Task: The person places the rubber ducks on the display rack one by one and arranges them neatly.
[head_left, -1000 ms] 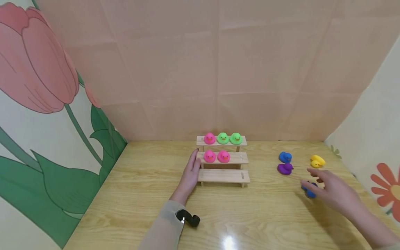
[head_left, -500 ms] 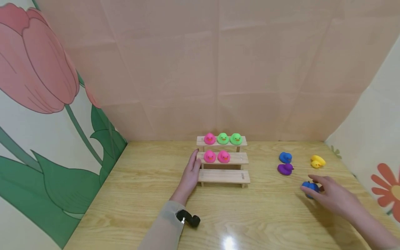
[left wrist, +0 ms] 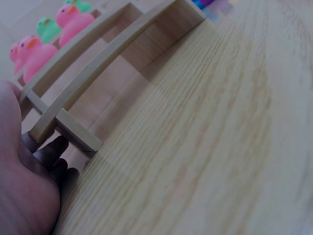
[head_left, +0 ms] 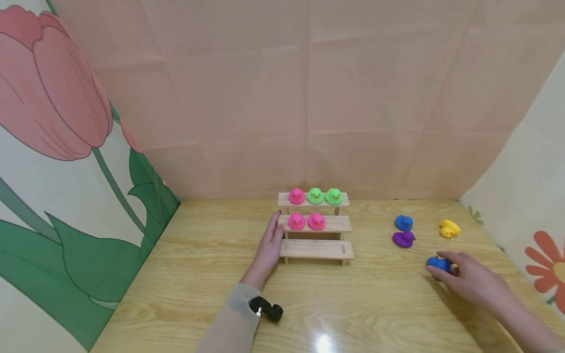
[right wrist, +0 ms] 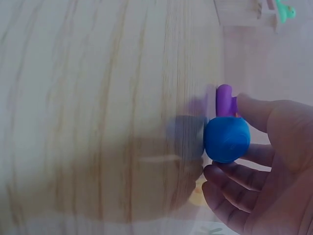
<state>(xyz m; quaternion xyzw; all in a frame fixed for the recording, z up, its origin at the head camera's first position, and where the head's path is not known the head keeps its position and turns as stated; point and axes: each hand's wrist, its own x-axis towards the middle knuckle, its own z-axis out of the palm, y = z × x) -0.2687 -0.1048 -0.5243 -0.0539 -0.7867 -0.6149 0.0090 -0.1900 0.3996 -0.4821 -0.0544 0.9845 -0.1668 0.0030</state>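
Note:
In the head view a three-step wooden stand (head_left: 318, 249) stands mid-table. My left hand (head_left: 268, 242) grips its left end; in the left wrist view the fingers curl in behind the leg under the lowest step. One pink duck (head_left: 296, 196) and two green ducks (head_left: 334, 196) sit on the top step, and two pink ducks (head_left: 316, 221) on the middle one. At the right, my right hand (head_left: 474, 279) has thumb and fingers around a blue rubber duck (right wrist: 227, 139), which is low at the tabletop and partly hidden by the hand in the head view.
Beyond the right hand lie another blue duck (head_left: 403, 223), a purple duck (head_left: 403, 239) and a yellow duck (head_left: 449, 228) that is tipped over. A pink cloth backdrop (head_left: 247, 113) rises at the table's back edge, with flower-printed panels (head_left: 521, 196) on both sides.
My right hand has come down onto the nearer blue duck, and its thumb and fingers have closed in around it. The left hand and the stand have stayed put.

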